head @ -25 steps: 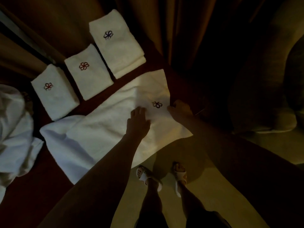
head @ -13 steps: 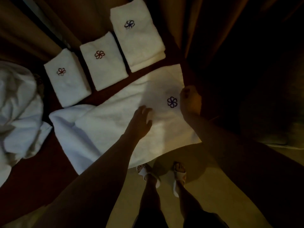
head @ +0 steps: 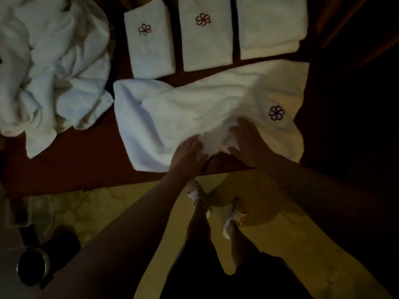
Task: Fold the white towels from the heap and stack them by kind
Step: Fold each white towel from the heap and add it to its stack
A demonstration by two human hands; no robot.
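Both hands working near edge of towel (head: 205, 108) on table (head: 75, 169). Left hand (head: 190, 156) and right hand (head: 250, 143) look to be gripping bunched cloth, blurred. Risks: near edge is overhanging, sliding off; fold going skewed; far edge nudging stacks (head: 207, 35).

Crumpled heap of white towels (head: 51, 67), upper left of frame: cut off by top and left edges. Right-hand stack of folded white towels (head: 271, 26), top of frame: far end cut by top edge, no emblem in view. Near edge of the spread white towel with purple flower emblem (head: 194, 108) blurred at lower centre, between left hand (head: 189, 154) and right hand (head: 250, 141); grip cannot be told. Dark round metal-rimmed object (head: 32, 268), lower left: too dim to identify.
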